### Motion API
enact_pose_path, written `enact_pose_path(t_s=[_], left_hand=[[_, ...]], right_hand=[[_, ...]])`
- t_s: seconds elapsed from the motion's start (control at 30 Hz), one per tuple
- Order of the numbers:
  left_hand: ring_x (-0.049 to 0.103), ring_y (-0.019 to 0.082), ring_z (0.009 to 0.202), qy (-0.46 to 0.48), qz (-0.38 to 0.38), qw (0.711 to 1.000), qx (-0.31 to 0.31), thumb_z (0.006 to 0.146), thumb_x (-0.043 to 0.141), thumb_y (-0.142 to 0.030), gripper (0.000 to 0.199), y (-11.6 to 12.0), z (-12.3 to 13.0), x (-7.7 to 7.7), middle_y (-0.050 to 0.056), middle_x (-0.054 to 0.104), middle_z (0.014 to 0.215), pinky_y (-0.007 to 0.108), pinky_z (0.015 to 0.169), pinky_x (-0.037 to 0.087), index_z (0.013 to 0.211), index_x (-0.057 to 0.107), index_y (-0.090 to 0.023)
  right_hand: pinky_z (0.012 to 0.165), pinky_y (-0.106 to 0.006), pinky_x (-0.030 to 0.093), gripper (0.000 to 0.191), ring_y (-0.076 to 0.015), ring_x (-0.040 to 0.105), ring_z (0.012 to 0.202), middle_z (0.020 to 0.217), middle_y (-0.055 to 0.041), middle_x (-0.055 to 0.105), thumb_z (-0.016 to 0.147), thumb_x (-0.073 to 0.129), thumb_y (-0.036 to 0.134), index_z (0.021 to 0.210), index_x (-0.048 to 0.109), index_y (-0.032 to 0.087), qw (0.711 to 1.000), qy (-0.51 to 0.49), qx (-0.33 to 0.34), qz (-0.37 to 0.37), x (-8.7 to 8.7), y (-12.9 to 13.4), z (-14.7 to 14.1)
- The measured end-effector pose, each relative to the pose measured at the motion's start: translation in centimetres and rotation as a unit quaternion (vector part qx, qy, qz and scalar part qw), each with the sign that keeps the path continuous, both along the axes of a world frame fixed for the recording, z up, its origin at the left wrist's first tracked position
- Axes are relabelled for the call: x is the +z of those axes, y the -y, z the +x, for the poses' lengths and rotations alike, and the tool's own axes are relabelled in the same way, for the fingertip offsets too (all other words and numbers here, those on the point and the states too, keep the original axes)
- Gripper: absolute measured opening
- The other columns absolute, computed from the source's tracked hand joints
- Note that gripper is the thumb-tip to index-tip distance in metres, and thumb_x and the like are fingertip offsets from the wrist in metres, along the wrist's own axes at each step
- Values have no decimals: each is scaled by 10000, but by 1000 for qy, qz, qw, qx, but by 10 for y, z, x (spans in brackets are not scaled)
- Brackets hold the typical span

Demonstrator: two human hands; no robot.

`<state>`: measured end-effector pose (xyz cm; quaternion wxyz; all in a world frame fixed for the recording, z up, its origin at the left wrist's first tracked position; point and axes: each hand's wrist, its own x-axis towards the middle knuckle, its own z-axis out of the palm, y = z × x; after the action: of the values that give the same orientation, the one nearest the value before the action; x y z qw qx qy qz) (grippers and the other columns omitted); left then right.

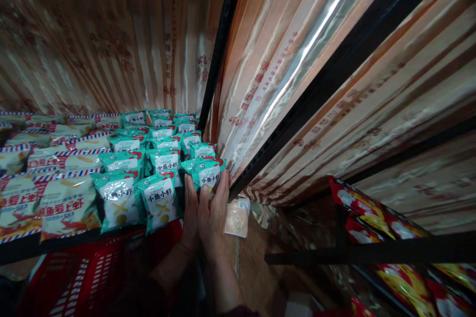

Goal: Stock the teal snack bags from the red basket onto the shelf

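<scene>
At the right end of the shelf's front row, a teal and white snack bag with a printed fish sits between my two hands. My left hand is against its lower left side, fingers pointing up. My right hand has its thumb in front of the bag and its other fingers along the right edge. The bag's lower part is hidden behind the hands. Matching teal bags stand upright in rows directly to the left and behind.
Cream snack bags with striped edges fill the shelf's left side. Below is a red plastic basket. A black post rises close on the right, before pleated printed curtains. A flat packet lies low; red bags sit lower right.
</scene>
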<state>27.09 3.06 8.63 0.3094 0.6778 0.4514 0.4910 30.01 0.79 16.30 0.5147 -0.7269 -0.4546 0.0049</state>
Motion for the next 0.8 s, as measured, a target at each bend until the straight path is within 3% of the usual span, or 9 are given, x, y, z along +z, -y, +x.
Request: enact_pose_path(t_s=[0.23, 0.47, 0.8], left_hand=[[115, 247, 1422, -44, 37, 998, 2, 941, 304, -273, 555, -13, 0, 2, 216, 153, 1533, 483, 1133, 255, 1451, 151, -117], [170, 228, 1416, -11, -21, 1000, 12, 932, 308, -282, 560, -5, 1, 3, 179, 193, 1533, 451, 1149, 232, 1450, 152, -141], [145, 220, 1427, 58, -63, 996, 1, 933, 332, -273, 630, 7, 3, 18, 142, 86, 1563, 434, 1162, 203, 1476, 24, -189]], right_hand=[[1105, -505, 260, 571, -232, 214, 1408, 1496, -163, 283, 937, 306, 370, 1453, 221, 141, 1000, 2, -10, 25, 7, -14, 6], [1108, -551, 222, 586, -263, 152, 1425, 1515, -185, 233, 929, 343, 377, 1443, 252, 109, 999, 51, -6, 14, -2, -10, 7], [1110, -525, 247, 627, -268, 147, 1425, 1491, -212, 269, 895, 429, 360, 1431, 258, 82, 994, 101, -23, 31, 29, -27, 18]])
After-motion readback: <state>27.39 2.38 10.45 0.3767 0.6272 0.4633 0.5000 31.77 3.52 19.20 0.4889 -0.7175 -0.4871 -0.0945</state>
